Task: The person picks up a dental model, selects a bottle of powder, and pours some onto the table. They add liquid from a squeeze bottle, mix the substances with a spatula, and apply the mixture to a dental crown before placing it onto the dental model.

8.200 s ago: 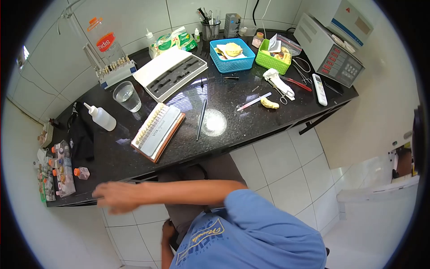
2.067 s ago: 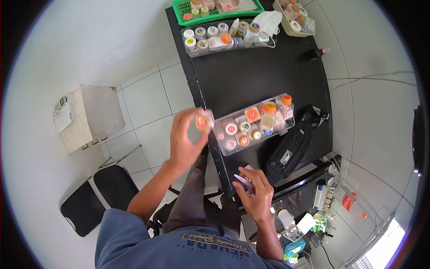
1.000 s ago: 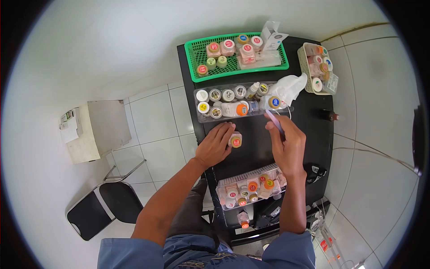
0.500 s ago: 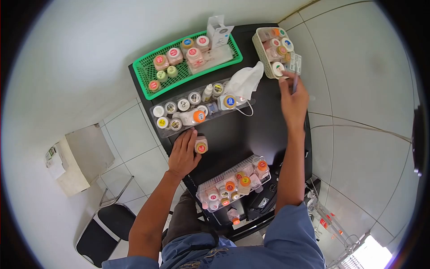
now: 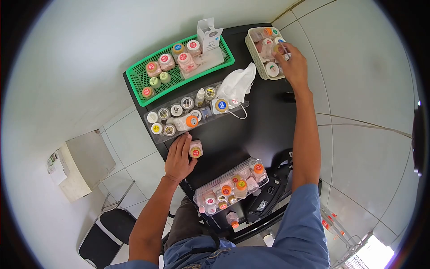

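My left hand [image 5: 178, 158] lies on the black table with its fingers stretched out. A small bottle of pinkish material with a gold-coloured cap and red label [image 5: 195, 149] stands between its forefinger and thumb, close against them. At the back right, my right hand [image 5: 294, 66] reaches over a cream basket [image 5: 252, 54]. Its fingers are closed at the top of a gold-capped bottle [image 5: 280, 48], partly hidden by them. A thin object shows between the fingers, too small to name. A white-lidded jar [image 5: 272, 69] and other bottles sit in the basket.
A green basket [image 5: 179, 82] with bottles and a white box [image 5: 209, 36] stands at the back left. A clear tray [image 5: 172, 134] holds several jars beside a white mask [image 5: 237, 83]. Nearer me are a clear bottle rack [image 5: 215, 183] and a black bag [image 5: 268, 195].
My right hand has moved further over the cream basket, and its fingers have closed at a gold-capped bottle. The view has shifted slightly; my left hand stays beside its bottle.
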Demonstrator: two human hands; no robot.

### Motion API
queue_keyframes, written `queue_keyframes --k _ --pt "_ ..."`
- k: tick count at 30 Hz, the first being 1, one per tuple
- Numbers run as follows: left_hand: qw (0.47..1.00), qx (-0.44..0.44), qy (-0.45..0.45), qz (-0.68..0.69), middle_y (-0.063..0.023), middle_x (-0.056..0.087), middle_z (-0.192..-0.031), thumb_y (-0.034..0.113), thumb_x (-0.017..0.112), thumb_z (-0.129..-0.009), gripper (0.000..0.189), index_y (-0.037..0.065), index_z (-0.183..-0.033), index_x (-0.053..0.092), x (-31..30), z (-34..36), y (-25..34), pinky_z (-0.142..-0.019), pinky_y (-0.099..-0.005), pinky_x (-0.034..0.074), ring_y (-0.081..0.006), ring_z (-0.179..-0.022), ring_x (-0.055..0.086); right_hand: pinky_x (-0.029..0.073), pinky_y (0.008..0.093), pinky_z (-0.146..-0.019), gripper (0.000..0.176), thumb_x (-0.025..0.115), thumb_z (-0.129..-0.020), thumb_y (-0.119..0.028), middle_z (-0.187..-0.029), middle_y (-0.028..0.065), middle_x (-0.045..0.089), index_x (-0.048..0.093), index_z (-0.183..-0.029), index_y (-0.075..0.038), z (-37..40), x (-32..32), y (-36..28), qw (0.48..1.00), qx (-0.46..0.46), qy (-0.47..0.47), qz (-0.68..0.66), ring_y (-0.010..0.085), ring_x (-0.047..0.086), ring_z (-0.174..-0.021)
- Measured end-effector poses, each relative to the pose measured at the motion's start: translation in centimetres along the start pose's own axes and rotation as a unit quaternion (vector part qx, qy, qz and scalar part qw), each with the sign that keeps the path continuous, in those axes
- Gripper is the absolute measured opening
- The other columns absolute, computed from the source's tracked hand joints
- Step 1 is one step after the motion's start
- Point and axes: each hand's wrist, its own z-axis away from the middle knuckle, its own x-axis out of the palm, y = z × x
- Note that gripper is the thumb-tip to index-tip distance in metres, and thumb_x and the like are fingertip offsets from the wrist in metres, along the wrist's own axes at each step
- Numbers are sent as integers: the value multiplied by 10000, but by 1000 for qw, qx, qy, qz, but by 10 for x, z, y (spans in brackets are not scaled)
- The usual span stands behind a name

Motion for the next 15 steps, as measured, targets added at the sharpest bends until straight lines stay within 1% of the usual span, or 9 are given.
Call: queue_keyframes --k 1,3,4,6,7,9,12,14,15 --pt "1000 0 2 3 -178 466 -1454 123 747 -723 876 9 -1495 347 0 0 0 -1124 -447 391 -362 -1315 474 532 413 -796 474 771 -841 -379 -909 142 695 702 -1133 -12 1 -6 0 1000 -1 0 1 292 677 -832" --pt "1000 -1 10 2 -179 470 -1451 122 746 -725 868 6 -1491 355 1 -1 0 -1125 -444 391 -364 -1315 475 478 322 -668 456 762 -871 -454 -716 52 623 723 -981 -13 3 -35 -29 983 178 -29 -40 159 589 -685" --pt "1000 -1 16 1 -180 474 -1447 121 744 -726 859 4 -1487 363 1 -1 1 -1125 -441 392 -365 -1315 476 478 322 -668 456 762 -871 -454 -716 52 623 723 -981 -13 7 -44 -34 983 178 -28 -37 159 589 -685" --pt "1000 10 25 0 -194 487 -1425 109 740 -733 843 -4 -1483 372 3 -2 0 -1119 -445 396 -372 -1304 481 351 265 -534 504 736 -878 -538 -625 -27 521 672 -796 -45 16 -67 -44 948 289 -34 -128 75 456 -565" --pt "999 6 37 14 -202 492 -1411 105 740 -737 843 -9 -1485 368 4 -2 0 -1114 -451 400 -379 -1293 486 351 265 -534 504 736 -878 -538 -625 -27 521 672 -796 -45 24 -80 -50 948 292 -27 -125 75 456 -565" --pt "999 -2 39 32 -226 502 -1373 113 749 -756 848 -23 -1493 351 1 -1 3 -1096 -464 410 -405 -1254 500 210 240 -487 485 721 -897 -531 -623 -63 452 622 -748 -81 46 -110 -72 896 349 5 -274 31 329 -527" --pt "997 12 61 44 -231 500 -1369 139 763 -769 856 -29 -1496 344 2 0 3 -1092 -463 411 -414 -1243 501 286 221 -518 453 753 -881 -503 -618 -54 494 658 -735 -84 92 -166 -112 876 328 58 -349 36 376 -569" --pt "996 25 54 60 -231 474 -1405 160 777 -783 872 -17 -1508 325 3 1 5 -1108 -466 396 -411 -1286 472 266 235 -498 374 783 -882 -415 -632 -53 504 680 -801 -64 130 -204 -124 888 319 79 -322 27 368 -568" --pt "997 21 55 54 -229 455 -1427 174 786 -786 887 -9 -1514 314 2 0 6 -1119 -469 385 -410 -1310 452 273 234 -498 317 808 -861 -351 -667 -50 522 699 -864 -53 152 -221 -141 915 279 119 -267 25 362 -567"
